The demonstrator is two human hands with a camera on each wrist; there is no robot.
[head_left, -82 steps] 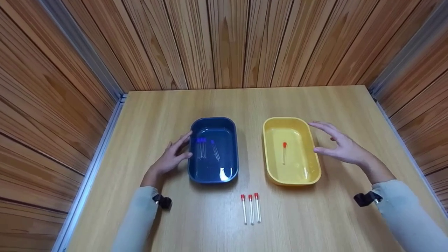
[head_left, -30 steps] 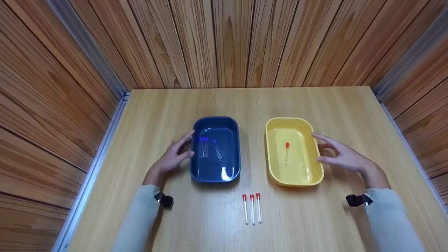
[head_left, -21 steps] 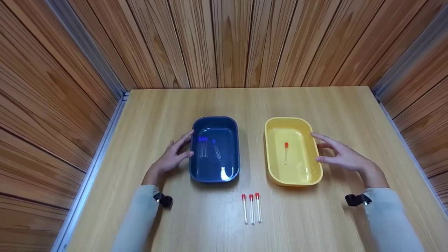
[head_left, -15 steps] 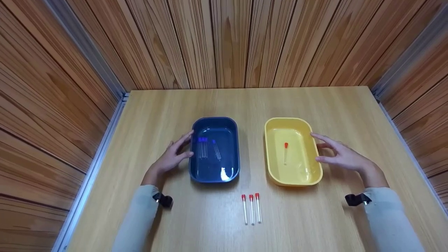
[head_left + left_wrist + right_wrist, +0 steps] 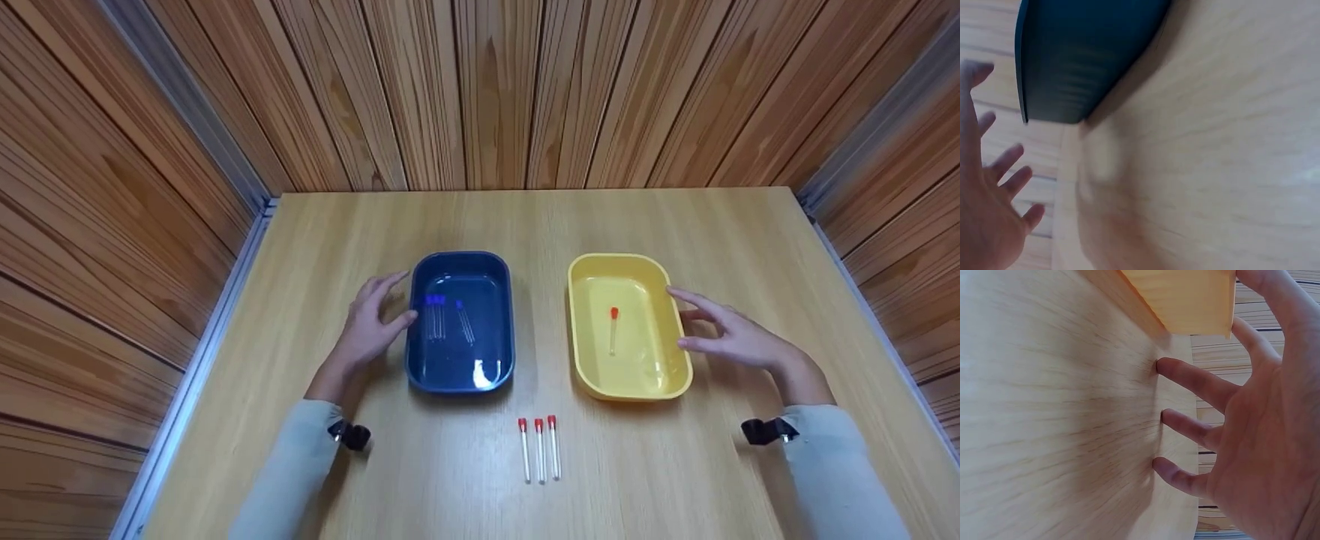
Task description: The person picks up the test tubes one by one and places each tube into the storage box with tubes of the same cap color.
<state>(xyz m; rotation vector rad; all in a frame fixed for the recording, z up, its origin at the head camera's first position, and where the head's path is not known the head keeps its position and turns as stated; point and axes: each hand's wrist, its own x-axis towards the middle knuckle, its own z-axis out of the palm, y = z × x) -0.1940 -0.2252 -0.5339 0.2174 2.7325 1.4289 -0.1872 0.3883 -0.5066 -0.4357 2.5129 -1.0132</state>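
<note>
Light, even pressure likely serves best here: the right hand (image 5: pixel 739 334) has thumb and forefinger extended against the outer rim of the yellow tray (image 5: pixel 645 375), clasping nothing, and a hard shove could set the loose red-capped tube (image 5: pixel 613 330) inside rolling. The left hand (image 5: pixel 364 326) is spread and relaxed, with no grip on anything. Its thumb is at the rim of the blue tray (image 5: pixel 487 330), though I cannot tell whether it touches; its forefinger is just apart. Squaring that tray should call for both fingertips low on the side, keeping it flat.

Inside lie three blue-capped tubes (image 5: pixel 435 319) close together and a slanted blue-capped tube (image 5: pixel 465 322) beside them. Three red-capped tubes (image 5: pixel 540 450) lie on the table (image 5: pixel 420 480), nearer the person than either tray; a tray dragged that way might hit them. Plank walls (image 5: pixel 487 90) stand behind.
</note>
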